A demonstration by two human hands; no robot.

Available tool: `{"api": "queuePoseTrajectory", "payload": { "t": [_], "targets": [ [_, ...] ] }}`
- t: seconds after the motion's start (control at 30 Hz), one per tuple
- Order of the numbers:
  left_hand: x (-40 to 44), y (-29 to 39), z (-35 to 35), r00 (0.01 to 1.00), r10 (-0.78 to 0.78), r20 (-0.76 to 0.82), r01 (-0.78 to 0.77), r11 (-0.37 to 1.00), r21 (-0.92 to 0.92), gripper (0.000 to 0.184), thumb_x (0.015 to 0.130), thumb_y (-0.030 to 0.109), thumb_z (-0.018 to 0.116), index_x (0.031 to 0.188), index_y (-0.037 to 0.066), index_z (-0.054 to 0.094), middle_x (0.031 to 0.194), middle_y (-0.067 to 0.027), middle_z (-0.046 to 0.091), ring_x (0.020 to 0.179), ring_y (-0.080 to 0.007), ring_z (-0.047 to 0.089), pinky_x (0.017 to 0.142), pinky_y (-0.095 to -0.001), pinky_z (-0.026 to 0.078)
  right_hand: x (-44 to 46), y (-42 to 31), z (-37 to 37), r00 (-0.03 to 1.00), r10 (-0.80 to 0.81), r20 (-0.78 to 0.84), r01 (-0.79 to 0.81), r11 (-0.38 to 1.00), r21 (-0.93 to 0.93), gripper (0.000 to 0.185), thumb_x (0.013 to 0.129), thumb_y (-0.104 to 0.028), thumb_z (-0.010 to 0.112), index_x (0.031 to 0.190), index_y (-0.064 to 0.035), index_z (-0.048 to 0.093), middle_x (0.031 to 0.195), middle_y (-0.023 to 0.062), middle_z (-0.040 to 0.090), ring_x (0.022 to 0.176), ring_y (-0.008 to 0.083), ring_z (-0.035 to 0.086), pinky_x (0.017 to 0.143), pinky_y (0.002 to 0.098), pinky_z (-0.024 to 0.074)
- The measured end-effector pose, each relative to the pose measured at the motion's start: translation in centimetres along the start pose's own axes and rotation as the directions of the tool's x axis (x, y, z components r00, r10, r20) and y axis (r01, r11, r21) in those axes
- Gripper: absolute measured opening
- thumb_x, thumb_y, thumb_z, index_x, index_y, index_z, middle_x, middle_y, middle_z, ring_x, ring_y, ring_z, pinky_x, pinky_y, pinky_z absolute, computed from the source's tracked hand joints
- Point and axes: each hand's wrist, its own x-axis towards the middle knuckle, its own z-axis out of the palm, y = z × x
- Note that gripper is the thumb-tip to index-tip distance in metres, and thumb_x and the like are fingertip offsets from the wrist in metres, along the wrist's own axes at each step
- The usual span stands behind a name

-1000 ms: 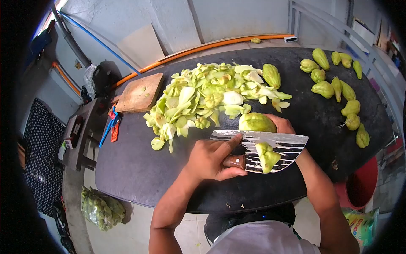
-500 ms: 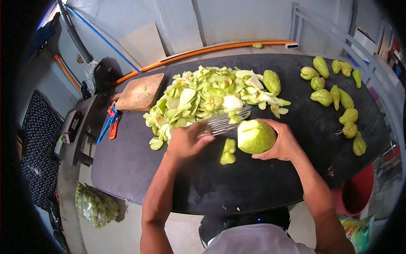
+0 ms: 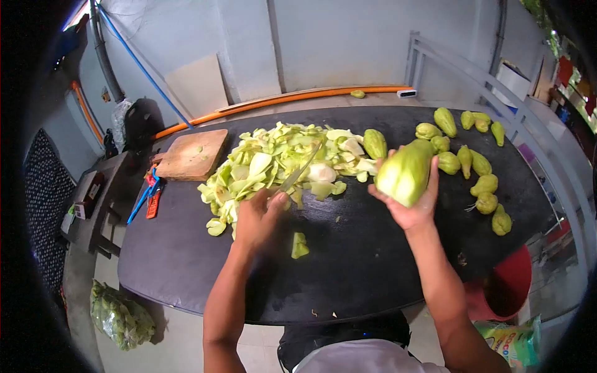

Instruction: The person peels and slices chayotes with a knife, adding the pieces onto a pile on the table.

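Note:
My left hand (image 3: pixel 256 217) is closed around a knife whose thin blade (image 3: pixel 300 172) points up and to the right over the heap of green peelings (image 3: pixel 255 163). My right hand (image 3: pixel 415 210) grips a large, partly peeled chayote (image 3: pixel 403 175) from below, held above the table apart from the knife. A pale peeled chayote (image 3: pixel 321 173) lies at the heap's right side, with an unpeeled chayote (image 3: pixel 374 143) just behind. One loose strip of peel (image 3: pixel 300 246) rests on the dark table (image 3: pixel 348 267) between my forearms.
Several unpeeled chayotes (image 3: pixel 480 163) lie scattered along the table's right side. A wooden cutting board (image 3: pixel 191 155) is at the left, beside an orange-handled tool (image 3: pixel 153 205). On the floor are a bag of greens (image 3: pixel 121 317) and a red bucket (image 3: pixel 519 280).
My right hand has lifted the chayote up and to the right and tilted it. The knife has drawn away from it, its blade now angled upward. The view has shifted somewhat.

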Motion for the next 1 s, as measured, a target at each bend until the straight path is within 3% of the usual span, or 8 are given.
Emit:
{"api": "queuePoseTrajectory", "payload": {
  "t": [0.03, 0.17, 0.27, 0.3, 0.37, 0.57, 0.8, 1.0],
  "targets": [
    [-0.2, 0.2, 0.5, 1.0, 0.019, 0.025, -0.019, 1.0, 0.011, 0.051, 0.095, 0.046, 0.068, 0.114, -0.001, 0.071, 0.085, -0.0201, 0.073, 0.077, -0.0228, 0.07, 0.072, -0.0366, 0.053, 0.1, 0.5, 0.8, 0.999, 0.048, 0.024, -0.05, 0.993, 0.104, 0.066, 0.096, -0.068, 0.05, 0.13, -0.0128, 0.062, 0.122, 0.0088, 0.068, 0.115, 0.0317, 0.064, 0.086, 0.0699, 0.0506],
    [-2.5, 1.3, 3.2, 0.984, 0.159, 0.085, -0.166, 0.982, 0.085, 0.063, 0.091, 0.054, 0.071, 0.127, 0.003, 0.065, 0.077, -0.016, 0.073, 0.07, -0.0332, 0.074, 0.068, -0.0404, 0.057, 0.2, 1.7, -0.5, 0.958, 0.211, -0.193, -0.229, 0.971, -0.074, 0.06, 0.095, -0.063, 0.055, 0.124, -0.0111, 0.063, 0.113, 0.0116, 0.069, 0.11, 0.0311, 0.066, 0.077, 0.0648, 0.0543],
    [-3.6, 2.8, 4.5, 0.83, 0.545, 0.12, -0.556, 0.791, 0.256, 0.081, 0.082, 0.063, 0.075, 0.131, 0.0, 0.062, 0.073, -0.0123, 0.071, 0.066, -0.0285, 0.073, 0.059, -0.0379, 0.057, 0.6, 4.4, -2.2, 0.956, 0.23, -0.18, -0.226, 0.973, 0.048, 0.062, 0.098, -0.057, 0.054, 0.139, -0.0109, 0.053, 0.133, 0.0144, 0.062, 0.12, 0.0328, 0.061, 0.1, 0.056, 0.0503],
    [-3.8, 3.2, 4.9, 0.767, 0.63, 0.124, -0.638, 0.725, 0.26, 0.086, 0.08, 0.064, 0.076, 0.133, -0.001, 0.06, 0.073, -0.0114, 0.07, 0.064, -0.027, 0.072, 0.057, -0.0365, 0.056, 0.3, 5.2, -3.1, 0.963, 0.267, 0.037, -0.269, 0.959, 0.084, 0.059, 0.101, -0.054, 0.05, 0.141, -0.0108, 0.053, 0.136, 0.0147, 0.061, 0.124, 0.0327, 0.059, 0.108, 0.0486, 0.047],
    [-3.9, 3.6, 5.9, 0.636, 0.764, 0.109, -0.761, 0.598, 0.253, 0.094, 0.076, 0.064, 0.079, 0.138, -0.004, 0.056, 0.075, -0.0087, 0.069, 0.06, -0.0243, 0.07, 0.055, -0.0338, 0.056, -0.2, 5.6, -4.7, 0.933, 0.359, -0.026, -0.348, 0.917, 0.196, 0.056, 0.103, -0.051, 0.048, 0.138, -0.0075, 0.056, 0.131, 0.0191, 0.063, 0.121, 0.0345, 0.061, 0.106, 0.051, 0.0491],
    [-4.6, 4.8, 6.0, 0.628, 0.743, 0.232, -0.777, 0.584, 0.235, 0.096, 0.072, 0.061, 0.084, 0.134, -0.008, 0.057, 0.073, -0.0071, 0.069, 0.061, -0.0214, 0.071, 0.059, -0.0319, 0.057, -1.4, 6.0, -2.7, 0.918, 0.313, -0.244, -0.257, 0.937, 0.235, 0.053, 0.104, -0.044, 0.054, 0.131, 0.0002, 0.056, 0.124, 0.023, 0.062, 0.119, 0.0374, 0.059, 0.104, 0.0508, 0.0516],
    [-4.9, 4.8, 6.7, 0.62, 0.744, 0.249, -0.784, 0.579, 0.222, 0.099, 0.071, 0.062, 0.084, 0.135, -0.009, 0.057, 0.073, -0.0065, 0.068, 0.061, -0.0214, 0.071, 0.058, -0.0319, 0.057, -1.1, 6.6, -4.5, 0.932, 0.293, -0.214, -0.242, 0.942, 0.234, 0.05, 0.098, -0.045, 0.063, 0.123, -0.0019, 0.06, 0.116, 0.0186, 0.064, 0.115, 0.0342, 0.06, 0.101, 0.0492, 0.0523],
    [-3.7, 3.4, 6.3, 0.641, 0.748, 0.17, -0.763, 0.6, 0.24, 0.099, 0.071, 0.06, 0.084, 0.136, -0.009, 0.056, 0.074, -0.0066, 0.069, 0.062, -0.0244, 0.071, 0.061, -0.0335, 0.058, -1.1, 6.6, -4.8, 0.934, 0.335, -0.127, -0.294, 0.919, 0.261, 0.054, 0.101, -0.053, 0.053, 0.127, -0.0062, 0.061, 0.123, 0.019, 0.065, 0.118, 0.0354, 0.061, 0.1, 0.0558, 0.0519]
  ]
}}
